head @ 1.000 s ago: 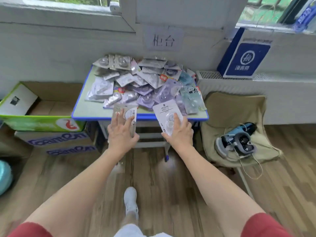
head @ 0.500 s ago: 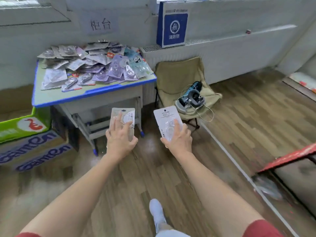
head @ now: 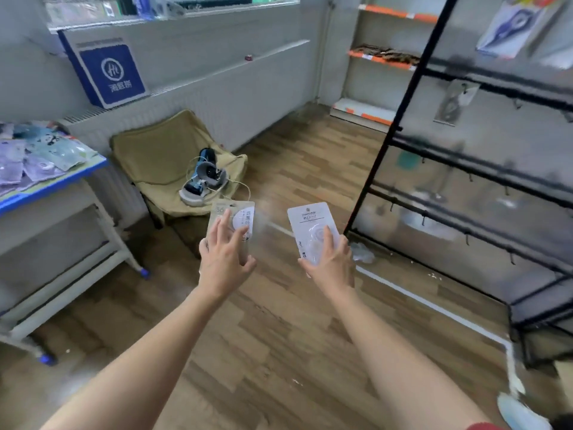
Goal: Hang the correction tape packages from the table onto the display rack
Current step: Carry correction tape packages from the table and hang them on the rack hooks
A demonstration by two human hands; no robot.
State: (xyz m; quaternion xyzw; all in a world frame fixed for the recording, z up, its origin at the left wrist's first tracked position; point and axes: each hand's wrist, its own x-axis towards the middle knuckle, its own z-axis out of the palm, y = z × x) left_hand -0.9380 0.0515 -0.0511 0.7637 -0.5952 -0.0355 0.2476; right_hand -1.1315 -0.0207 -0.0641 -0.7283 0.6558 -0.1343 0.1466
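My left hand (head: 225, 259) holds a beige correction tape package (head: 236, 216) upright, fingers spread over its front. In my right hand (head: 329, 264) is a white correction tape package (head: 311, 224), gripped by its lower part. Both are held over the wooden floor, between the table and the rack. The black display rack (head: 477, 169) stands at the right with rows of hooks; one package (head: 455, 100) hangs on an upper bar. The blue-edged table (head: 59, 181) at the left edge carries a pile of several more packages (head: 37, 156).
A tan folding chair (head: 161, 159) with a headset and cable (head: 203, 178) on it stands beside the table. A blue sign box (head: 107, 72) sits on the radiator ledge. Orange-edged shelves (head: 384, 57) are in the far corner. A white floor strip (head: 418, 302) runs along the rack's base.
The view has swung right, away from the table toward the display rack. Both hands keep their packages and have moved with me; the rack is now in view.
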